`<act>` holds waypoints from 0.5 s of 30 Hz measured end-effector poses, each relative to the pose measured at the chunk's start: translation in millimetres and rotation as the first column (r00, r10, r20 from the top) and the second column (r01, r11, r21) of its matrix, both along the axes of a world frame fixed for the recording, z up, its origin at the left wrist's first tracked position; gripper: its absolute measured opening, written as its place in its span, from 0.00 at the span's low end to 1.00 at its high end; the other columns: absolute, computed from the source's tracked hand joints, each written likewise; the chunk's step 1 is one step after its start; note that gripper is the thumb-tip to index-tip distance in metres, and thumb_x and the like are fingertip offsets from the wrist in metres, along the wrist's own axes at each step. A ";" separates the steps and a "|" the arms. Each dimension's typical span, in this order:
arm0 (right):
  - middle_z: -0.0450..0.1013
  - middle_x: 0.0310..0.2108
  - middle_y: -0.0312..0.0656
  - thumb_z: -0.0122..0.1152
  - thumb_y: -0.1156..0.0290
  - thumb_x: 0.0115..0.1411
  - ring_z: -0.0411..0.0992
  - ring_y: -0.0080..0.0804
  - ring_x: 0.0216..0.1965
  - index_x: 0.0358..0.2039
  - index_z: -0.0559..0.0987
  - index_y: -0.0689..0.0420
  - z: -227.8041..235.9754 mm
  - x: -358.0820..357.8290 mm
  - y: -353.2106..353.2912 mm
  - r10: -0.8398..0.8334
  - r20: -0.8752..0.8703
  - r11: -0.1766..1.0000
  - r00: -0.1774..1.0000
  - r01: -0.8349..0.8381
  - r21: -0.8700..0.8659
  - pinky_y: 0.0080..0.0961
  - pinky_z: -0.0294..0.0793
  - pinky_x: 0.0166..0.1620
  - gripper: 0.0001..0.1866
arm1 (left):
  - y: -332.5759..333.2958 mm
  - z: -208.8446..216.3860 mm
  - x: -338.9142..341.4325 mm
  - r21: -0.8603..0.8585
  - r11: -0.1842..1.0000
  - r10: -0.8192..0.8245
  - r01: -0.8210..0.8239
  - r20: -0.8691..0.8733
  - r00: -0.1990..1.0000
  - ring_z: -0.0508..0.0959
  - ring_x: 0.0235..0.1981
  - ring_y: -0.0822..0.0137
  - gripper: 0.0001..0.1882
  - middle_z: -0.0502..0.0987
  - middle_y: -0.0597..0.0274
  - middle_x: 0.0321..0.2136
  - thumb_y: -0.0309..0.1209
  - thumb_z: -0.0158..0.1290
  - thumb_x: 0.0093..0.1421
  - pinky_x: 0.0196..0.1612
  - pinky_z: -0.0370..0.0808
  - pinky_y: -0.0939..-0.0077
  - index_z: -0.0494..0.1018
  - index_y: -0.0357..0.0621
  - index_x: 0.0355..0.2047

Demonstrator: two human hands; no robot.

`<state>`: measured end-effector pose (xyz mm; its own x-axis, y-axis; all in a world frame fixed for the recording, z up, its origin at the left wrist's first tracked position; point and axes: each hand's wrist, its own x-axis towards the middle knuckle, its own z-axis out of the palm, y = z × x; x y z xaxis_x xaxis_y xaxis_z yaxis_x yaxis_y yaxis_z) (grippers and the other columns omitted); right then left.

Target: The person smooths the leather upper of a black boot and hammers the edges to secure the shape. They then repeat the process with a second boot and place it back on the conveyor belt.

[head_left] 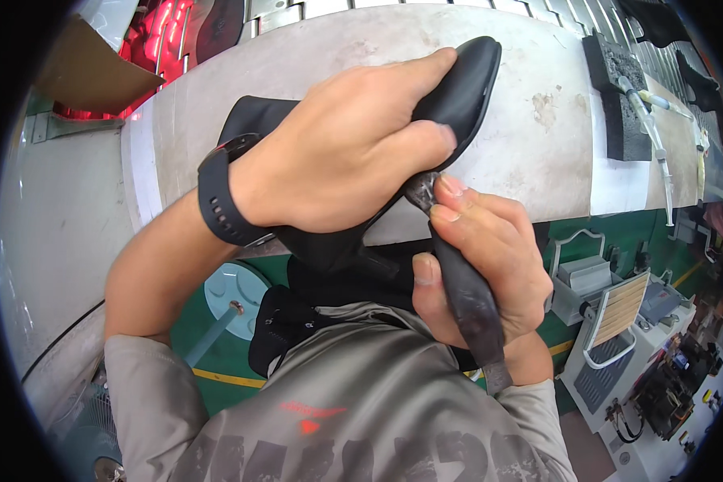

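A black heeled ankle boot (466,88) lies on its side over the near edge of the bench, its toe pointing to the far right. My left hand (345,145) is closed across the boot, with the thumb and a finger pressed on its toe part. Part of the shaft shows beyond my wrist, and the heel hangs near my lap. My right hand (490,257) grips a dark-handled tool (470,297), its exact kind unclear. The tool's rounded, shiny end touches or nearly touches the boot's sole edge, just below my left thumb.
The pale bench top (538,104) bears a dark foam block (622,96) and a thin tube-like tool (655,136) at the right. Behind it run metal rollers (329,10). A brown board (96,68) stands at the far left. A grey machine (618,345) is at the lower right.
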<state>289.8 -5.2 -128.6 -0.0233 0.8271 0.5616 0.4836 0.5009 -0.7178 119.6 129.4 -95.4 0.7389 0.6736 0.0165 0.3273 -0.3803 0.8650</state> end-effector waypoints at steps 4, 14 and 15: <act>0.82 0.44 0.54 0.73 0.82 0.46 0.82 0.47 0.44 0.43 0.84 0.66 -3.5 -18.6 -14.3 0.022 -0.126 0.996 0.992 -0.033 -0.083 0.35 0.84 0.49 0.21 | -1.7 3.4 4.5 -0.045 0.999 0.018 -0.021 -0.060 0.998 0.80 0.55 0.55 0.31 0.79 0.38 0.55 0.30 0.51 0.68 0.60 0.71 0.70 0.64 0.26 0.68; 0.81 0.48 0.58 0.71 0.80 0.55 0.82 0.42 0.48 0.49 0.82 0.68 -7.3 1.8 -13.1 0.100 -0.437 0.954 0.894 -0.211 -0.214 0.33 0.80 0.53 0.19 | -1.0 -4.5 1.2 0.068 0.997 0.033 -0.031 -0.029 0.999 0.78 0.58 0.52 0.31 0.78 0.34 0.56 0.31 0.50 0.67 0.63 0.70 0.66 0.64 0.24 0.67; 0.80 0.49 0.63 0.69 0.81 0.57 0.82 0.45 0.50 0.50 0.80 0.69 -12.3 2.9 -10.9 0.011 -0.450 0.987 0.893 -0.083 -0.140 0.36 0.80 0.54 0.19 | -1.1 -4.1 0.3 0.100 0.995 0.022 -0.017 -0.041 0.999 0.78 0.59 0.50 0.32 0.77 0.33 0.56 0.31 0.49 0.66 0.63 0.70 0.64 0.64 0.24 0.67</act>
<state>292.7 -16.1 -140.9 0.1590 0.9070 0.3900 0.0729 0.3831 -0.9208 119.9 128.3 -99.5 0.7271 0.6844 0.0537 0.3704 -0.4570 0.8087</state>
